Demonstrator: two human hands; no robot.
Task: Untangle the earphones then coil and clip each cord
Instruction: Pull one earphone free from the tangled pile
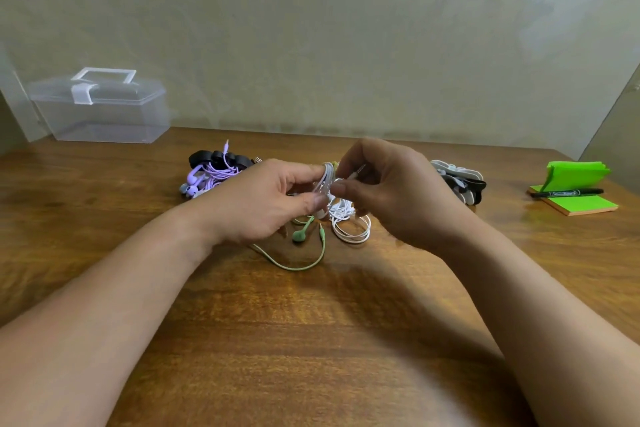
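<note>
Above the desk point(311, 340), the left hand point(263, 204) has its grip pinched on a coil of the white earphones point(325, 184), while the right hand point(391, 191) nips the plug end beside it. The rest of the white cord hangs onto the green earphones point(301, 236) below. A hard pull could drag the green set along or tighten a knot, and a loosened left grip may let the coil spring open

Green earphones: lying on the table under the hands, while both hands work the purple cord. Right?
Not quite. In the head view both hands, left hand and right hand, work the white cord. The purple earphones lie untouched behind the left hand. The green earphones do lie on the table.
</note>
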